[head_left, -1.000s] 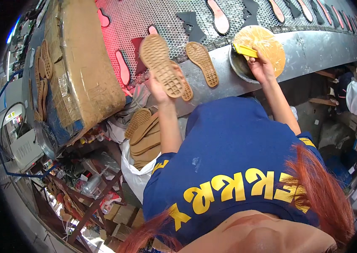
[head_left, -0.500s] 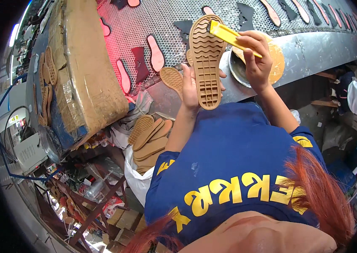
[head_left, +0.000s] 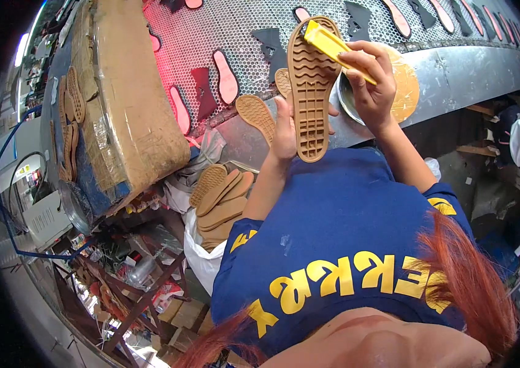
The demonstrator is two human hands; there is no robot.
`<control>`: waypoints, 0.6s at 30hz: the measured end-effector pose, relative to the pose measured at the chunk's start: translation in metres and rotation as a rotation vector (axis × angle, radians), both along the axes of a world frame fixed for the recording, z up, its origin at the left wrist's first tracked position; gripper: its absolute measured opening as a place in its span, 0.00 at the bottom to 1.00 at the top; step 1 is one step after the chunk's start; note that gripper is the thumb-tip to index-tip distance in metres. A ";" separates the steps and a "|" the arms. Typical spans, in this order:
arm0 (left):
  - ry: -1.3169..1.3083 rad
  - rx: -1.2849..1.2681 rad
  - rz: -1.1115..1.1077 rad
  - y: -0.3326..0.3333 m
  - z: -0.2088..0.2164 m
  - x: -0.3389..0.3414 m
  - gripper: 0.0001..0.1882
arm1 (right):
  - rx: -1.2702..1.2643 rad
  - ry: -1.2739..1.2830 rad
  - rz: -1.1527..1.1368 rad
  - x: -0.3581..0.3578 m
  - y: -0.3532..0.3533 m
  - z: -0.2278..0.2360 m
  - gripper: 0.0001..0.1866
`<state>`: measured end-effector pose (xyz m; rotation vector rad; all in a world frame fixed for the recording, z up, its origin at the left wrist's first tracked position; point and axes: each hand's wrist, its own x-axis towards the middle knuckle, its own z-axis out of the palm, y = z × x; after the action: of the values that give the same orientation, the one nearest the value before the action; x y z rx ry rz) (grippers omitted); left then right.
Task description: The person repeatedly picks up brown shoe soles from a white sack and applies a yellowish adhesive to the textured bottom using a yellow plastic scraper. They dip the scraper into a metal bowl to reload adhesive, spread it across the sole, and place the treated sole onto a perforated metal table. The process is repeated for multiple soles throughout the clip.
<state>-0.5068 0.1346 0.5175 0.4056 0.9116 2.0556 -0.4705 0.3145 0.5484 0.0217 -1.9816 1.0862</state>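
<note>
A tan shoe sole [head_left: 312, 119] stands tilted in front of me, its wavy and gridded tread facing the camera. My left hand [head_left: 283, 132] is closed around its left side, with fingertips showing past the right edge. In my right hand [head_left: 371, 80], a flat yellow-handled brush [head_left: 328, 44] is pinched between thumb and fingers. The brush's dark tip lies at the upper left edge of the sole's toe; whether it touches is unclear. Beside my right hand is a round container [head_left: 349, 101], partly hidden, with a tan, round top [head_left: 406, 92] next to it.
Beyond my hands runs a mesh surface [head_left: 192, 43] bearing pink insoles [head_left: 226, 80] and dark cut pieces [head_left: 269, 49]. Another tan sole [head_left: 255, 115] lies by my left hand. A white bag of soles [head_left: 204, 257] is at my left, below a large taped cardboard box [head_left: 134, 92].
The sole has shifted a little to the right along with my left hand. The brush tip has moved slightly up, to the toe's left edge.
</note>
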 end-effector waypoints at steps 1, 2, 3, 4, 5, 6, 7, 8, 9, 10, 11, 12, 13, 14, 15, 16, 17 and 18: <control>-0.006 -0.017 0.016 0.000 0.001 0.000 0.45 | -0.014 -0.025 0.011 0.001 -0.001 0.001 0.12; -0.011 -0.034 0.032 -0.001 0.003 0.000 0.45 | -0.006 -0.028 0.039 0.001 0.000 0.001 0.11; -0.003 -0.037 0.030 -0.001 0.004 -0.001 0.45 | 0.002 -0.032 0.066 0.000 0.001 0.001 0.11; 0.003 -0.039 0.029 -0.001 0.004 -0.003 0.45 | 0.011 -0.036 0.095 0.000 0.001 0.001 0.11; 0.009 -0.041 0.028 -0.001 0.005 -0.004 0.45 | 0.000 -0.051 0.129 0.001 0.001 0.003 0.10; 0.006 -0.035 0.028 -0.002 0.006 -0.005 0.45 | -0.010 -0.067 0.162 0.003 0.001 0.007 0.10; 0.003 -0.029 0.030 -0.004 0.007 -0.006 0.46 | -0.022 -0.082 0.199 0.004 0.000 0.010 0.10; -0.001 -0.024 0.033 -0.005 0.010 -0.006 0.46 | -0.048 -0.092 0.234 0.005 -0.001 0.011 0.09; 0.005 -0.072 0.052 -0.007 0.013 -0.006 0.46 | -0.074 -0.101 0.270 0.005 -0.001 0.011 0.09; -0.003 -0.055 0.048 -0.008 0.012 -0.008 0.46 | -0.097 -0.110 0.302 0.006 -0.001 0.011 0.09; -0.011 -0.039 0.045 -0.009 0.010 -0.010 0.46 | -0.090 -0.125 0.321 0.007 -0.002 0.011 0.09; -0.019 -0.023 0.042 -0.010 0.009 -0.011 0.46 | -0.084 -0.139 0.340 0.009 -0.002 0.011 0.09; -0.038 -0.036 0.069 -0.010 0.010 -0.011 0.46 | -0.079 -0.154 0.359 0.011 -0.003 0.011 0.09; -0.076 -0.034 0.083 -0.010 0.010 -0.011 0.46 | -0.065 -0.160 0.374 0.012 -0.004 0.011 0.10; -0.113 -0.032 0.096 -0.010 0.011 -0.011 0.45 | -0.052 -0.166 0.389 0.014 -0.005 0.011 0.10; -0.150 -0.030 0.109 -0.009 0.012 -0.012 0.45 | -0.038 -0.172 0.404 0.016 -0.006 0.011 0.10; -0.098 -0.083 0.107 -0.010 0.013 -0.014 0.44 | -0.094 -0.201 0.430 0.019 -0.009 0.011 0.10; -0.121 -0.097 0.126 -0.009 0.014 -0.015 0.44 | -0.078 -0.206 0.443 0.021 -0.010 0.012 0.10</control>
<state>-0.5216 0.1252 0.5316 0.1731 0.9799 2.1143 -0.4492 0.3044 0.5601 0.3328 -2.1744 1.4970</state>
